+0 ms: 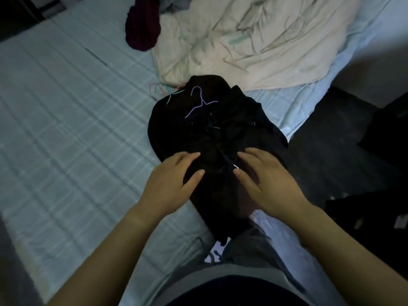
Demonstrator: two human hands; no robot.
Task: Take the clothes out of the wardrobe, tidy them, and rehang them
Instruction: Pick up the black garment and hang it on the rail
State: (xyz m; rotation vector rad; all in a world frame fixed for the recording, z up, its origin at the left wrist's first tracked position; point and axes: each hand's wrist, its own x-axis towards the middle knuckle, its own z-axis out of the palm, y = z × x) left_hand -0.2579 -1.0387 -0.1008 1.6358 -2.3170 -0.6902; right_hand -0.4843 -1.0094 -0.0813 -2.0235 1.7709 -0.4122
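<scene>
A heap of black clothes (220, 129) lies on the near edge of the bed (66, 129). A thin purple wire hanger (199, 102) rests on top of the heap, and a green hanger (174, 96) pokes out at its far left beside pink ones (154, 87). A black drawstring with a metal tip (235, 165) runs between my hands. My left hand (174, 184) lies on the near left of the heap with its fingers straight. My right hand (265, 180) lies on the near right, fingers extended over the cloth.
A crumpled cream blanket (265, 47) covers the far right of the bed. A dark red garment (142, 29) and grey clothes (176, 4) lie at the far edge. Dark floor and dark objects (353, 162) are to the right. My grey trousers (254, 250) show below.
</scene>
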